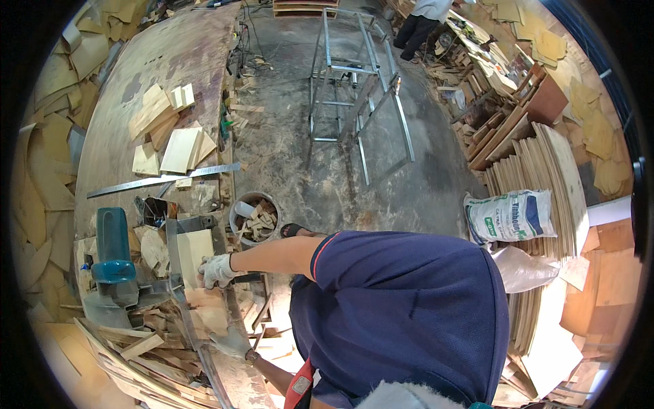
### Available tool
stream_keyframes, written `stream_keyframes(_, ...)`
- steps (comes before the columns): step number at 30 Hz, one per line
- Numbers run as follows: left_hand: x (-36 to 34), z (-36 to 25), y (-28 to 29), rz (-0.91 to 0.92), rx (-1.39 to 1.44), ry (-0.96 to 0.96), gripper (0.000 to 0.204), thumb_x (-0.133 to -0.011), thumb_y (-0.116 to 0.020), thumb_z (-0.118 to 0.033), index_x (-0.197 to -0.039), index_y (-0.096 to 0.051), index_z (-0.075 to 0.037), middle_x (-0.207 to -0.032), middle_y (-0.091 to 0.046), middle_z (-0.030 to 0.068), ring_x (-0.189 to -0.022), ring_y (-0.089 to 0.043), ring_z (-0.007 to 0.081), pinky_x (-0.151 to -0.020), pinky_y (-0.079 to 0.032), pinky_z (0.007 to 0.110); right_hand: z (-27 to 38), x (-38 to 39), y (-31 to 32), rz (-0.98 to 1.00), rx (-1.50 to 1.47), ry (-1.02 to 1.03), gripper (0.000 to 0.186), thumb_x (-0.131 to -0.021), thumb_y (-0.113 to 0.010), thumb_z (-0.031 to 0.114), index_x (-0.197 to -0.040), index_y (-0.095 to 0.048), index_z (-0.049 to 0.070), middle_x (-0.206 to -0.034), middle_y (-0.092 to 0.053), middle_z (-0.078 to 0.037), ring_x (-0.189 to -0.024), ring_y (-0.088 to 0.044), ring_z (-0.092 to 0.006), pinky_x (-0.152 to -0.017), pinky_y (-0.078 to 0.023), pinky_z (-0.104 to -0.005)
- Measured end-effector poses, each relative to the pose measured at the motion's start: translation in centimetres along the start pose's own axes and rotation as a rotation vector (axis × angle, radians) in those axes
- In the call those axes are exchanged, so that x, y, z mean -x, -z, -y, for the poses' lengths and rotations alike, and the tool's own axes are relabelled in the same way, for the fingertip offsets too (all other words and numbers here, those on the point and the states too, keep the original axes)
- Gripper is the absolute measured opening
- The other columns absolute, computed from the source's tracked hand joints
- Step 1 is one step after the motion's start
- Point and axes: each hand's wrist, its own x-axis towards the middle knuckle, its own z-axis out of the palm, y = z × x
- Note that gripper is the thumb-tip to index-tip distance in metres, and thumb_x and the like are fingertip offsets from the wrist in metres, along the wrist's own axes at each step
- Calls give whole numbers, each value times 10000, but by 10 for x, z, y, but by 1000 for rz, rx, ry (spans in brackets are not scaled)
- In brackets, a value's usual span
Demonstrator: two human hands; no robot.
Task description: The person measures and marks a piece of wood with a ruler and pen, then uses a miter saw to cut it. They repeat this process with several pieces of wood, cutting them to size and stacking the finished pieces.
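My right hand, in a pale work glove, has its fingers curled on the edge of a light wooden board. That board lies along a metal rail on the workbench. Nearer the lower edge, my left hand is gloved too and rests beside a short wooden piece; its fingers are hard to make out. Left of the rail stands a power tool with a teal housing. Wood offcuts lie heaped below it.
A bucket of wood scraps stands beyond my right arm. Cut boards and a long metal ruler lie on the far tabletop. A metal frame stands on the floor. To the right are a white sack and stacked panels. Another person is far off.
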Motion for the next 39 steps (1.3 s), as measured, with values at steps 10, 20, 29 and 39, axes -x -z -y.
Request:
stream_keyframes(10, 19, -18, -4, -126, -449, -47, 797, -724, -761, -333, -1413, -525, -10, -1420, -471, 278, -1351, -447, 482, -1110, -409, 579, -6, -4, -12, -95, -34, 68, 423, -715, -834, 344, -1126, -732, 343, -1240, -627, -28, -1234, -546, -307, -997, -442, -459)
stream_keyframes(20, -12, -6, -47, -177, -745, -243, 748, -690, -750, -362, -1326, -541, -27, -1395, -511, 242, -1408, -412, 445, -1238, -262, 548, 3, -1, -4, -78, 16, 62, 366, -709, -788, 326, -1071, -734, 330, -1261, -636, -37, -1242, -528, -295, -1049, -376, -466)
stream_keyframes(29, -5, -23, -40, -184, -720, -175, 714, -714, -742, -231, -1357, -518, -17, -1466, -473, 219, -1438, -383, 432, -1240, -248, 561, -1, -4, 25, 25, 26, 48, 448, -676, -797, 357, -1091, -711, 212, -1226, -642, -117, -1234, -543, -331, -1018, -424, -530)
stream_keyframes(39, -10, 11, -81, 65, -562, -69, 690, -831, -662, -302, -1444, -501, -31, -1535, -432, 185, -1465, -362, 373, -1168, -320, 527, -69, 43, 87, -276, 13, -114, 327, -710, -714, 179, -969, -670, -16, -987, -691, -236, -919, -673, -418, -830, -563, -486)
